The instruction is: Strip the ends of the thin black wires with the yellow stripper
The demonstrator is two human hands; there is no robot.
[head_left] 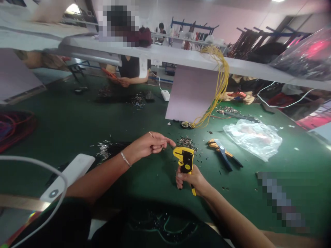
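Note:
My right hand [192,179] is wrapped around the handles of a yellow-and-black wire stripper [186,160], which stands upright with its jaws toward the left. My left hand [152,144] is closed, its index finger reaching to the stripper's nose; a small dark thing shows at the fingertip, too small to name. Behind the stripper lies a pile of short cut wire pieces [187,142]. Left of my left hand is a bundle of black wires [116,148] with bare silvery ends. A second wire stripper, orange and blue [221,150], lies to the right.
A clear plastic bag [254,137] lies on the green table [144,120]. Yellow wires [222,75] hang from the shelf [165,51] beside tape rolls [184,125]. A white power strip [68,177] is near my left forearm. Co-workers' hands [125,81] are across the table.

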